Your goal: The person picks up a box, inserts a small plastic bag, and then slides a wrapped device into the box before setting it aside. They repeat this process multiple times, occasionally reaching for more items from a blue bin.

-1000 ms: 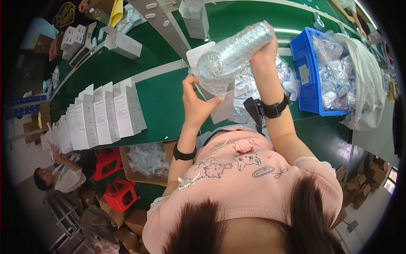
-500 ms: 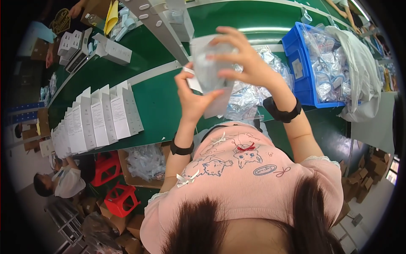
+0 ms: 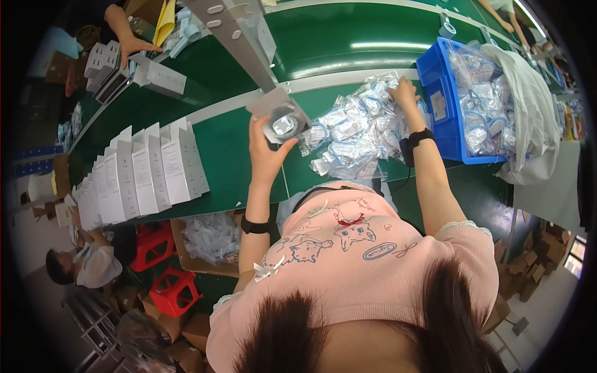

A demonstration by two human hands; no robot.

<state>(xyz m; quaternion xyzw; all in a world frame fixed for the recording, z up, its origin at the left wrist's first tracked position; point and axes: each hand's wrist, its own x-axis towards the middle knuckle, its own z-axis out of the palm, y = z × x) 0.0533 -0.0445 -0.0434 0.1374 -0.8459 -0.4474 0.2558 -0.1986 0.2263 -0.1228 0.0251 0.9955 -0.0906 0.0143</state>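
Hands have parted since the earlier frames, when both were raised together around a clear pack. The left hand [image 3: 266, 149] now holds a grey tray [image 3: 280, 118] alone, above the green table [image 3: 230, 161], fingers and thumb closed on its lower edge. The right hand [image 3: 404, 96] has dropped onto the pile of clear bags [image 3: 357, 133] beside the blue bin [image 3: 438, 105], fingers spread on the bags; whether it grips one cannot be told. White boxes [image 3: 146, 171] stand in a row to the left.
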